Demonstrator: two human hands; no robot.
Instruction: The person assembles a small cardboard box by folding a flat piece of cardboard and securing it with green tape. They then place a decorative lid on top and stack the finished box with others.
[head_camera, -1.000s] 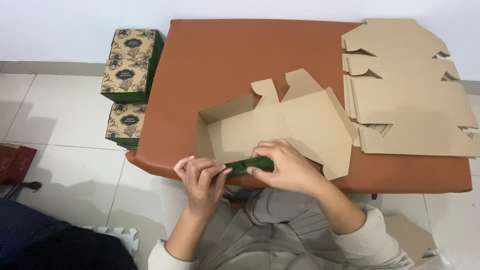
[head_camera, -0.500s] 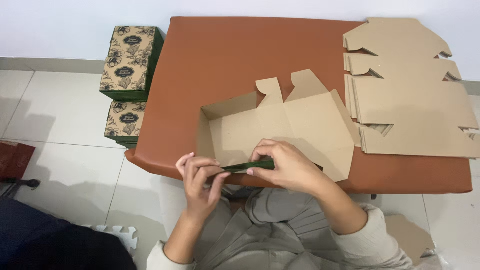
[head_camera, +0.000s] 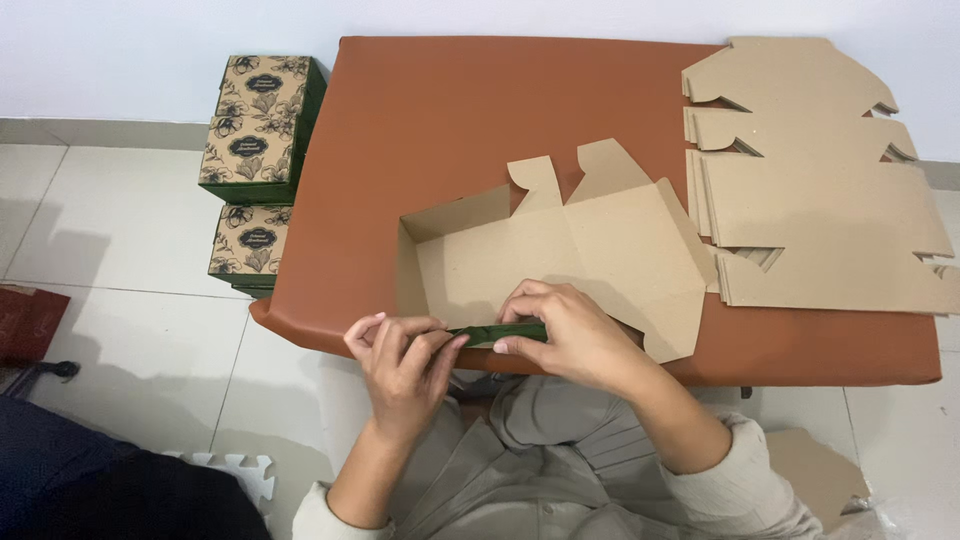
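Observation:
A half-folded brown cardboard box (head_camera: 560, 255) lies on the rust-brown table (head_camera: 450, 110), its far and left walls raised and its lid flap spread to the right. Its near wall, green on the outer face (head_camera: 495, 333), is folded down at the table's front edge. My left hand (head_camera: 400, 365) pinches the left end of that green wall. My right hand (head_camera: 570, 335) presses and grips the same wall from the right, fingers curled over it.
A stack of flat die-cut cardboard blanks (head_camera: 810, 180) covers the table's right side. Finished patterned boxes with green sides (head_camera: 260, 125) stand stacked on the tiled floor left of the table. A flat cardboard piece (head_camera: 815, 475) lies by my right knee.
Both hands have shifted slightly on the green near wall, pressing it lower and flatter. The box itself has stayed in place.

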